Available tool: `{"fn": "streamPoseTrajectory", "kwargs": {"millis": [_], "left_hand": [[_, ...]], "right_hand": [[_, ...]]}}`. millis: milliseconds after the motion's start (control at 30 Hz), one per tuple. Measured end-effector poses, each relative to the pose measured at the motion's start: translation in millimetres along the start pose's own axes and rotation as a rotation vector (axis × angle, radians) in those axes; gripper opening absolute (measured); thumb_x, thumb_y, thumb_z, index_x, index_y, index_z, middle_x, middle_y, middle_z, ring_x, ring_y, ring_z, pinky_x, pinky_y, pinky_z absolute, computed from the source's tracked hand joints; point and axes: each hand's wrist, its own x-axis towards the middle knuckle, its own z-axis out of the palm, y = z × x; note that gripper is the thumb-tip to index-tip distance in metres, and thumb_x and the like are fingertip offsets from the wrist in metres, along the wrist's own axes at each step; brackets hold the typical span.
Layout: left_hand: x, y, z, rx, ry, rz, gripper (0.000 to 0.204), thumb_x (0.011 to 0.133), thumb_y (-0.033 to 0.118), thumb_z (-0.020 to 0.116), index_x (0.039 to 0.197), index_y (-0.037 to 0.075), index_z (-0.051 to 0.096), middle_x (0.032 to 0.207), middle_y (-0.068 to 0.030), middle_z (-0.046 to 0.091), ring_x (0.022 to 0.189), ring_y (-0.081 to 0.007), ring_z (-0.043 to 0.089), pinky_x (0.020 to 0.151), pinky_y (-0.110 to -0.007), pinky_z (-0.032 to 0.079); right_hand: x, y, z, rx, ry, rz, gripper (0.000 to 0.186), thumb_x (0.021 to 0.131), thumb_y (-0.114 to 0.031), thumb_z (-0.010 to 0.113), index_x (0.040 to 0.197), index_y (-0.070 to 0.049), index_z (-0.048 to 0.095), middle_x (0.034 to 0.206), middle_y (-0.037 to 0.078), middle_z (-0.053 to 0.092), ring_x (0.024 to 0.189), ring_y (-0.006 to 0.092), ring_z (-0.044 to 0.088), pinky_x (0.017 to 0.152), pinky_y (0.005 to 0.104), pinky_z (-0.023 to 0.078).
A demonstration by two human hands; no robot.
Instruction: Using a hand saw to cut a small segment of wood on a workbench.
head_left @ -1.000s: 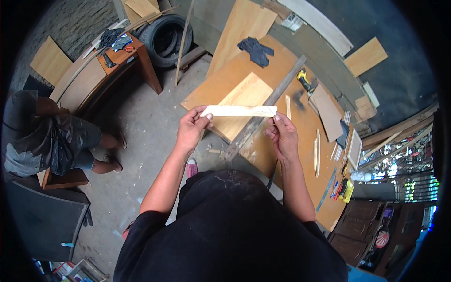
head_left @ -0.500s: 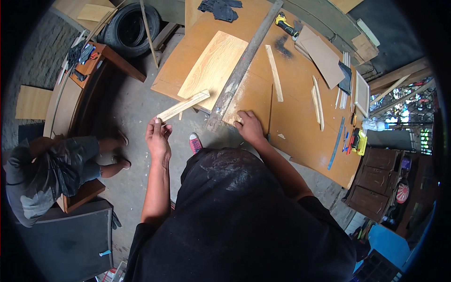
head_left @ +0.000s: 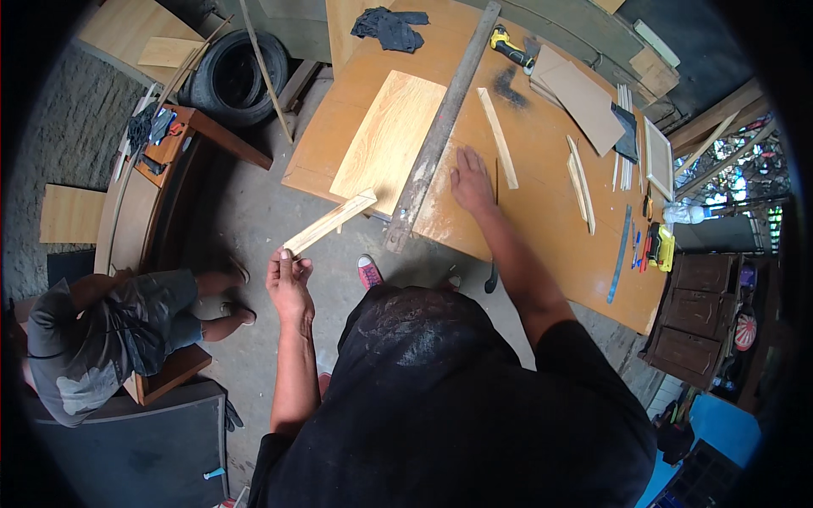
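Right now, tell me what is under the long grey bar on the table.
The orange-brown table shows on both sides of the bar; the pale panel meets its left edge. Whether the panel continues beneath, or anything else lies there, is hidden.

Bare grained wood strip point(head_left: 330, 223), smooth wood-grain board point(head_left: 389, 135), matt cloth point(head_left: 391, 30), rough wall point(head_left: 66, 144)

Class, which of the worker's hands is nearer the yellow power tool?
Right: the right hand is over the table, below the power tool in view; the left hand, holding a wood strip, is farther down and left.
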Motion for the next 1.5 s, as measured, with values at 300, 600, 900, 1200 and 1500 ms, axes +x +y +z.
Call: {"fn": "streamPoseTrajectory", "kwargs": {"millis": [300, 600, 900, 1200, 1500], "left_hand": [[-0.9, -3.8, -26.4, -0.008, 0.042, 0.011, 0.020, 0.100, 0.025, 0.061, 0.110, 0.008, 0.062, 0.087, -0.0011, 0.062, 0.073, -0.0123, 0.061, 0.072, -0.028, 0.053], [7.4, -8.1, -0.7, 0.040, -0.079, -0.030, 0.019, 0.102, 0.023, 0.058, 0.112, 0.008, 0.062, 0.089, -0.0008, 0.062, 0.074, -0.0127, 0.061, 0.073, -0.030, 0.051], [7.6, 0.4, 32.1, 0.040, -0.248, -0.028, 0.020, 0.103, 0.020, 0.056, 0.116, 0.006, 0.062, 0.090, -0.0017, 0.064, 0.074, -0.0116, 0.061, 0.073, -0.028, 0.052], [20.5, -20.5, 46.0, 0.207, -0.276, -0.148, 0.019, 0.099, 0.018, 0.062, 0.110, 0.005, 0.068, 0.092, -0.0025, 0.068, 0.074, -0.0096, 0.061, 0.071, -0.025, 0.051], [118.6, -76.1, 67.8, 0.283, -0.179, -0.254, 0.026, 0.097, 0.024, 0.065, 0.118, 0.008, 0.067, 0.088, 0.0023, 0.065, 0.073, -0.0075, 0.057, 0.070, -0.025, 0.049]], "right_hand": [[-111.6, -66.2, -2.0, -0.074, -0.465, -0.294, 0.053, 0.099, -0.028, 0.046, 0.143, 0.001, 0.044, 0.157, 0.018, 0.033, 0.148, 0.0373, 0.026, 0.121, 0.0509, 0.019], [-97.9, -58.1, -38.3, 0.100, 0.007, -0.072, 0.034, 0.090, -0.012, 0.059, 0.123, -0.004, 0.064, 0.129, 0.021, 0.061, 0.123, 0.0366, 0.056, 0.104, 0.0419, 0.045], [-90.3, -74.2, -53.5, 0.626, -0.387, 0.174, 0.040, 0.097, -0.029, 0.063, 0.133, -0.011, 0.060, 0.118, 0.012, 0.069, 0.097, 0.0276, 0.070, 0.088, 0.0322, 0.053], [-72.8, -82.5, -65.9, 1.446, -0.414, 0.655, 0.031, 0.101, -0.020, 0.059, 0.128, -0.004, 0.059, 0.107, 0.004, 0.065, 0.084, 0.0103, 0.064, 0.078, 0.0284, 0.055], [-74.4, -53.4, -59.9, 0.571, -0.102, 0.344, 0.050, 0.094, -0.020, 0.068, 0.139, -0.009, 0.052, 0.111, 0.014, 0.067, 0.082, 0.0213, 0.068, 0.078, 0.0329, 0.056]]}}
